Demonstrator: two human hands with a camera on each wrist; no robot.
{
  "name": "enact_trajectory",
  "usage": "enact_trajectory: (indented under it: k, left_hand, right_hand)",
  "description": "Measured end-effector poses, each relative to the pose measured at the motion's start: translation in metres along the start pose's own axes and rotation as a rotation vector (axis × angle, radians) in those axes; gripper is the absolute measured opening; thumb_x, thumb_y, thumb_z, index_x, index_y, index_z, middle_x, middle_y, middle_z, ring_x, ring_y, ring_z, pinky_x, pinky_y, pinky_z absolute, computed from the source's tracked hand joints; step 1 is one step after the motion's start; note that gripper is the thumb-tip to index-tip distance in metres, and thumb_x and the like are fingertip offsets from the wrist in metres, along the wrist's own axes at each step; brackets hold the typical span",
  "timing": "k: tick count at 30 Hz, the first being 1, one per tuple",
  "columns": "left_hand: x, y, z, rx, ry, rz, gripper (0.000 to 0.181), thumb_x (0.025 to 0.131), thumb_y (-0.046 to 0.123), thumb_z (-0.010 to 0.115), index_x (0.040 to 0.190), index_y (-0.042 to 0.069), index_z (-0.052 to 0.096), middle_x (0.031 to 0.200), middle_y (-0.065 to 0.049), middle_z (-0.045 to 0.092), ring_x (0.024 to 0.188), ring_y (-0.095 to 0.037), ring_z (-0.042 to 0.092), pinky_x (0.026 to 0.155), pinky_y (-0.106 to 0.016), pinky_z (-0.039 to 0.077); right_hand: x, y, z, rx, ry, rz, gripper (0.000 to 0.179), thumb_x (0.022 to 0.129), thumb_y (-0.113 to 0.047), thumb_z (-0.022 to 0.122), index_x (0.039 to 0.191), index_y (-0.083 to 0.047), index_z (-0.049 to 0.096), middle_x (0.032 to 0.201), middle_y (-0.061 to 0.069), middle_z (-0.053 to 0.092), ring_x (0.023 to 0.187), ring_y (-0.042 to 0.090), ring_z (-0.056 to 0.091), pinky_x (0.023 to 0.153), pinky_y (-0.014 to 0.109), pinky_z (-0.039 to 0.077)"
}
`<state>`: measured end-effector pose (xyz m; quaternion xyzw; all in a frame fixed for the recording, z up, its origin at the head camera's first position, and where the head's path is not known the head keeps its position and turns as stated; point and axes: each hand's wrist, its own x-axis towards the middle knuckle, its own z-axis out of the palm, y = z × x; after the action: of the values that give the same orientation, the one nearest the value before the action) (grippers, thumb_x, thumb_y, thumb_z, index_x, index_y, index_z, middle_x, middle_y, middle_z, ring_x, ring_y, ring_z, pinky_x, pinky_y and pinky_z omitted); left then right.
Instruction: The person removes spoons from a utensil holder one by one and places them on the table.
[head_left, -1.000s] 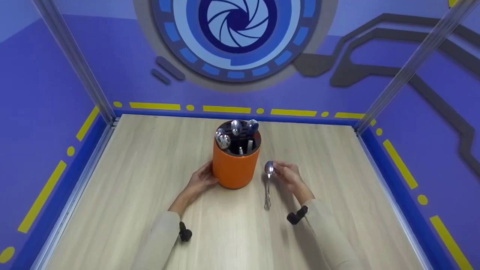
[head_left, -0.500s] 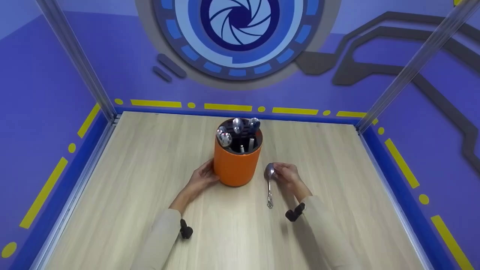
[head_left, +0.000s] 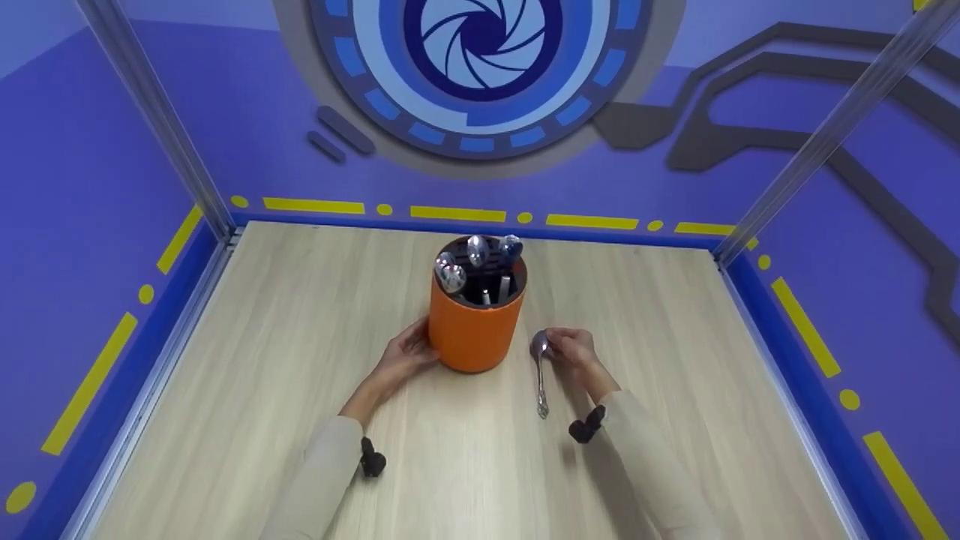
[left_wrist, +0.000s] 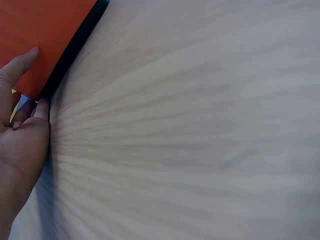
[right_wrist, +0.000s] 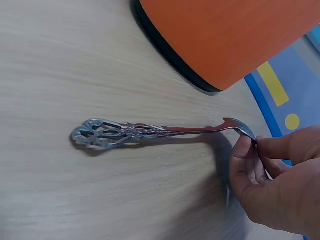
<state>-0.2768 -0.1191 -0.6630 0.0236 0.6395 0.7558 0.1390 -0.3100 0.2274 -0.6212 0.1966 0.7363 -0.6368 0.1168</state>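
Observation:
An orange cylindrical cutlery holder (head_left: 476,334) with a black slotted top stands upright on the table. My left hand (head_left: 403,354) grips its lower left side, the thumb lying along the orange wall in the left wrist view and the other fingers partly hidden behind. To the right of the holder, my right hand (head_left: 574,349) pinches the bowl of a silver spoon (right_wrist: 170,131) between thumb and fingers. The spoon's ornate openwork handle points back toward the person, its end at the tabletop. Several spoons (head_left: 478,251) stand bowl-up in the holder, beside metal handle ends (head_left: 504,288).
The light wood table (head_left: 300,300) is enclosed by blue-purple panels (head_left: 225,120) with yellow marks at the back and both sides. Metal posts (head_left: 161,127) rise at the back corners. A black wrist camera (head_left: 587,425) sits on each sleeve.
The spoon's bowl has come down slightly in my right hand, and its handle end has shifted a little to the right. My left hand stays against the cutlery holder.

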Motion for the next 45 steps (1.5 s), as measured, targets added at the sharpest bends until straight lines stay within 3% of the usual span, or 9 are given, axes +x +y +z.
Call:
enact_trajectory:
  k: [5,10,18,25,31,40,45]
  left_hand:
    - [0.001,-0.001,0.001,0.003,0.007,0.0,0.082,0.091,0.004,0.075,0.161,0.014,0.033,0.169,-0.01,0.029,0.158,-0.027,0.025,0.129,-0.043,0.028]
    - [0.0,-0.001,0.002,-0.004,0.01,0.0,0.082,0.091,0.003,0.075,0.161,0.012,0.033,0.169,-0.011,0.028,0.158,-0.028,0.024,0.128,-0.044,0.029]
    - [0.001,0.001,0.001,-0.025,-0.018,0.001,0.082,0.093,-0.001,0.071,0.162,0.011,0.029,0.17,-0.013,0.025,0.158,-0.029,0.024,0.128,-0.04,0.031]
    - [0.002,0.0,0.0,-0.007,-0.01,0.005,0.082,0.092,0.002,0.073,0.161,0.011,0.03,0.169,-0.012,0.027,0.158,-0.028,0.026,0.128,-0.039,0.031]
    - [0.002,0.0,0.0,-0.004,-0.01,0.002,0.083,0.091,0.004,0.075,0.161,0.012,0.031,0.17,-0.011,0.026,0.158,-0.028,0.026,0.127,-0.041,0.031]
    - [0.003,0.0,0.0,0.006,-0.002,0.004,0.083,0.091,0.005,0.076,0.161,0.013,0.032,0.169,-0.009,0.028,0.157,-0.026,0.026,0.128,-0.04,0.03]
    - [0.003,0.0,0.001,0.007,0.009,0.006,0.083,0.09,0.003,0.076,0.16,0.011,0.033,0.169,-0.012,0.029,0.157,-0.028,0.026,0.129,-0.042,0.029]
  right_hand:
    - [0.003,0.001,0.0,0.013,0.013,0.028,0.029,0.101,-0.005,0.057,0.125,0.009,0.066,0.097,0.01,0.074,0.081,0.012,0.067,0.071,0.02,0.059]
    - [0.004,0.002,-0.001,0.021,-0.012,0.04,0.033,0.099,-0.003,0.06,0.129,0.01,0.063,0.115,0.02,0.074,0.089,0.014,0.072,0.081,0.024,0.063]
    - [0.003,0.006,-0.003,-0.061,0.009,-0.163,0.029,0.092,0.005,0.068,0.117,0.018,0.067,0.103,0.024,0.077,0.074,0.009,0.072,0.069,0.019,0.063]
    - [0.0,0.005,-0.002,-0.176,0.043,-0.196,0.026,0.091,0.0,0.071,0.115,0.01,0.071,0.105,0.023,0.077,0.08,0.011,0.073,0.07,0.02,0.061]
    - [-0.003,0.001,-0.008,-0.219,0.03,-0.214,0.027,0.091,0.002,0.07,0.116,0.012,0.07,0.107,0.025,0.076,0.085,0.012,0.073,0.075,0.019,0.061]
    - [-0.012,-0.016,-0.019,-0.134,-0.039,-0.189,0.033,0.098,-0.003,0.065,0.126,0.013,0.064,0.121,0.027,0.072,0.107,0.03,0.074,0.099,0.045,0.061]
    - [-0.021,-0.032,-0.024,-0.032,-0.097,-0.259,0.034,0.097,0.002,0.063,0.127,0.018,0.06,0.12,0.032,0.07,0.099,0.022,0.075,0.095,0.037,0.062]
